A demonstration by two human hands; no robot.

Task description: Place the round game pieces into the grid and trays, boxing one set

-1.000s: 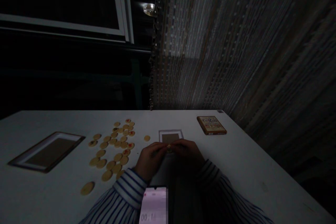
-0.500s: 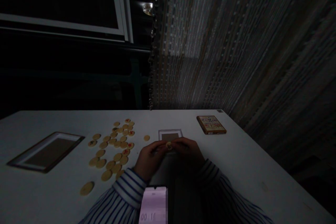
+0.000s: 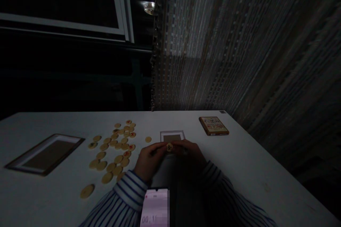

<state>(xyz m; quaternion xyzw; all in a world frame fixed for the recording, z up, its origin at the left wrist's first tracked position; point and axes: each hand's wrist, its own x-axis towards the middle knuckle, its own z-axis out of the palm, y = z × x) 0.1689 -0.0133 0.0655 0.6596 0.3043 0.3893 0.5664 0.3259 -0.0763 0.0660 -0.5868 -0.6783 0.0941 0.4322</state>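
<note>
Between the fingertips of both hands I hold one round Chinese chess piece (image 3: 169, 147), its dark marking facing me. My left hand (image 3: 149, 159) pinches it from the left, and my right hand (image 3: 192, 154) pinches it from the right. Just behind the hands lies a shallow open box tray (image 3: 172, 132), partly covered by them. A single chess piece (image 3: 148, 139) rests face down left of that tray. Farther left, several chess pieces (image 3: 124, 146) are scattered, most showing plain faces, some with red or dark characters.
On the white table (image 3: 239, 170), a larger shallow open box (image 3: 45, 154) lies at the left. A printed box (image 3: 214, 126) sits at the back right. A lit phone (image 3: 155, 205) showing a timer lies near me between my forearms. A striped curtain (image 3: 191, 60) hangs behind the table.
The piece has turned slightly in my fingers, its dark character now facing me more fully. The view has shifted a little; the other pieces stay in place.
</note>
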